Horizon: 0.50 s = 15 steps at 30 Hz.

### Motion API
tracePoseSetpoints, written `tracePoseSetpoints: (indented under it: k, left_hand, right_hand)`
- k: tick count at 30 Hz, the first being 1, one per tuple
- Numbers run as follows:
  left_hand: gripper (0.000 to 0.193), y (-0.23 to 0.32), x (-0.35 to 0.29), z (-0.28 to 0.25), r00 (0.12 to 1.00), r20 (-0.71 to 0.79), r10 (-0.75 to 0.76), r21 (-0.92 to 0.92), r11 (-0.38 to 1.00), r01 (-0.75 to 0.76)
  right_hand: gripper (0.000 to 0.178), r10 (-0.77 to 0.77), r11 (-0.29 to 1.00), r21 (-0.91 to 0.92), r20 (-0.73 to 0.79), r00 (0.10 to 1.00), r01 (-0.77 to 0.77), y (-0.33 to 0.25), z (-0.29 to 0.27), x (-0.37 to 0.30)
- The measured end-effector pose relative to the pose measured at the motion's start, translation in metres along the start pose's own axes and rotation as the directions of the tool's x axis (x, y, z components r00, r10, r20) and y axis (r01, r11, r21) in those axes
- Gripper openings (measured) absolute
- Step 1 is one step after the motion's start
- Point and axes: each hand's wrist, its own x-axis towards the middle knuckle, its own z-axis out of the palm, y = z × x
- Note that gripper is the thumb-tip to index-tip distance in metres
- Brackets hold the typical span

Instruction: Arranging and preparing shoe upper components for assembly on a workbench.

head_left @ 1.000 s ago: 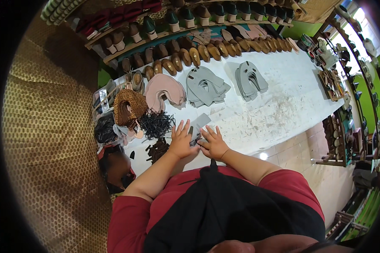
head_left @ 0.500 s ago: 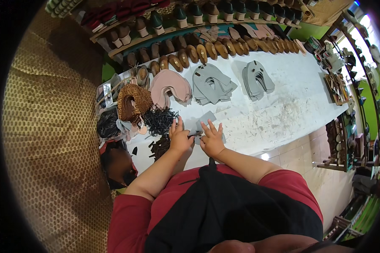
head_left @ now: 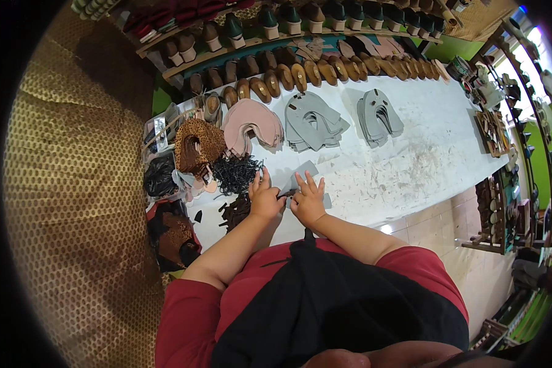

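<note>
Close together over the table's near edge, my left hand (head_left: 265, 199) and my right hand (head_left: 308, 201) pinch a small dark strip (head_left: 285, 196) between thumbs and forefingers. Their other fingers are raised and spread. The strip is mostly covered by the fingertips. Just behind and under the hands lies a flat grey piece (head_left: 305, 170), partly hidden. Beside my left hand are a tangled heap of thin black strips (head_left: 236, 175) and a small pile of dark brown strips (head_left: 234, 213).
On the white table (head_left: 398, 172) lie stacks of leopard-print (head_left: 197, 144), pink (head_left: 251, 126) and grey cut pieces (head_left: 313, 122), plus another grey stack (head_left: 379, 116). Rows of brown shoe lasts (head_left: 299, 78) stand behind. Shoe racks (head_left: 494, 208) line the right side; a patterned sheet (head_left: 86, 202) hangs left.
My hands stay nearly in place, with fingertips slightly closer together over the small dark strip. The whole view has shifted a little.
</note>
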Motion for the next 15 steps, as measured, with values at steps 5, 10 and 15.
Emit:
tracePoseSetpoints:
  k: [5,10,15]
  left_hand:
    - [0.026,-0.007,-0.001,0.003,0.999,-0.02,0.03,-0.011,0.999,-0.031]
    - [0.027,-0.007,-0.001,0.001,0.992,0.033,0.119,-0.051,0.992,-0.117]
    - [0.027,0.0,0.004,0.001,0.995,0.049,0.083,-0.056,0.995,-0.08]
  right_hand:
    - [0.013,-0.224,0.974,-0.022,0.048,0.973,0.225,0.009,-0.014,-0.006]
    - [0.039,-0.332,0.935,-0.074,0.168,0.928,0.348,0.02,-0.021,-0.029]
    - [0.057,-0.325,0.928,-0.09,0.275,0.905,0.361,0.018,-0.021,-0.033]
